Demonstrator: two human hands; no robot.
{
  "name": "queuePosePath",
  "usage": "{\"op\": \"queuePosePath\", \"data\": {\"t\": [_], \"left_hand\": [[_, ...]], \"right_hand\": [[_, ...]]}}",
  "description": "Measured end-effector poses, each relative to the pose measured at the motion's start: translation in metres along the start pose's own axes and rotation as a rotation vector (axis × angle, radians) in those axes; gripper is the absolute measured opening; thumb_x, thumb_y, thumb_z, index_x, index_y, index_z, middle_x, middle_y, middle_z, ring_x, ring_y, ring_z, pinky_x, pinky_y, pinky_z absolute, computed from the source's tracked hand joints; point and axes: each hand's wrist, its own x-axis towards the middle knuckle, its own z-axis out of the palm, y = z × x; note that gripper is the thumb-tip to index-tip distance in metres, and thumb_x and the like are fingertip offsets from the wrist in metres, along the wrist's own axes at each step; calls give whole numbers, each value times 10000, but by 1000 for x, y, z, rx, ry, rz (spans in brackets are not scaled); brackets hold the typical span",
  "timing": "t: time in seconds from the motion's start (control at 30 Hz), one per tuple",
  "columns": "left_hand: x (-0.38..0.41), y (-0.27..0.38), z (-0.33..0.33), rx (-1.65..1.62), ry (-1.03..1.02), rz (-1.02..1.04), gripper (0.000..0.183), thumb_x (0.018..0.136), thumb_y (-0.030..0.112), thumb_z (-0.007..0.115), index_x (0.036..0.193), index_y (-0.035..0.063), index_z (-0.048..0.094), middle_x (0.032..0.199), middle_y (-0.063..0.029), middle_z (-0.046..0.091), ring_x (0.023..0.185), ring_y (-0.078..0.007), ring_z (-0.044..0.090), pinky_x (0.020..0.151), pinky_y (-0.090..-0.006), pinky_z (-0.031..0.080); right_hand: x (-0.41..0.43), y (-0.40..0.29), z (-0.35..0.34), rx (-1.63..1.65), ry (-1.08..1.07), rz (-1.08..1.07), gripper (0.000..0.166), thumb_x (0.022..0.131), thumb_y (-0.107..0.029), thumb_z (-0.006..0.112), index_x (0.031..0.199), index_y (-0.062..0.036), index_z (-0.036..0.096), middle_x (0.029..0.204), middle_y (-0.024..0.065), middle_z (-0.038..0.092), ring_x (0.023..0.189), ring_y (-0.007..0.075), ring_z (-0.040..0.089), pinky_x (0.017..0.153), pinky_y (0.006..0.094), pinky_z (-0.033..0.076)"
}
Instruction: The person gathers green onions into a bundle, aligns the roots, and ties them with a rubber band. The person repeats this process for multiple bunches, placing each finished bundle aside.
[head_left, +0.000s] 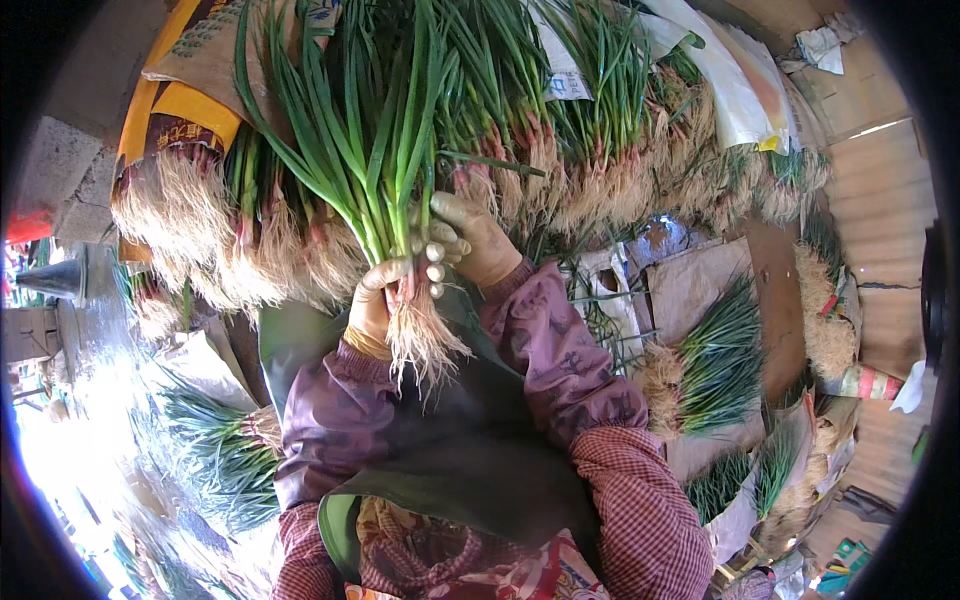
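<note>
Upright in front of me is a bunch of scallions (390, 172), its long green leaves fanned upward and pale roots hanging down. My left hand (371, 300), in a thin pale glove, wraps around the reddish base of the stalks. At the bunch's right side my right hand (476, 232), gloved too, curls its fingers and thumb against a green stalk. Part of that grip is hidden behind the fingers. Below the roots spreads a dark green apron (465, 442) over my lap.
Ahead lies a long row of rooted scallions (600, 135), partly covered by woven sacks (217, 82). To the right, another pile (720, 360) rests on flattened sacking (694, 281). A further pile (225, 450) sits at the left, near strong glare. Corrugated sheeting (885, 202) stands at far right.
</note>
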Motion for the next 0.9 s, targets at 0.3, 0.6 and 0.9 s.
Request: {"op": "queuePosePath", "data": {"t": [0.3,0.6,0.9], "left_hand": [[-11,4,16,-117,-223,-25,341,746,125,630,1038,41,474,870,-92,483,641,-139,470,499,-238,403],[-2,14,19,-112,-48,145,584,730,60,617,1257,13,370,944,-88,519,707,-132,470,609,-247,431],[-19,29,23,-80,-302,171,571,741,72,623,1253,74,370,799,-26,462,641,-141,468,547,-276,403]], "right_hand": [[12,27,-63,-1669,569,-704,208,813,-223,560,728,-34,547,569,82,540,523,263,545,535,350,455],[6,8,-57,-1962,457,-495,266,840,-338,512,836,-76,558,685,162,589,639,323,592,550,433,456],[102,-53,-48,-1726,485,-63,233,838,-239,516,827,-36,629,812,107,628,688,232,615,639,349,499]]}}
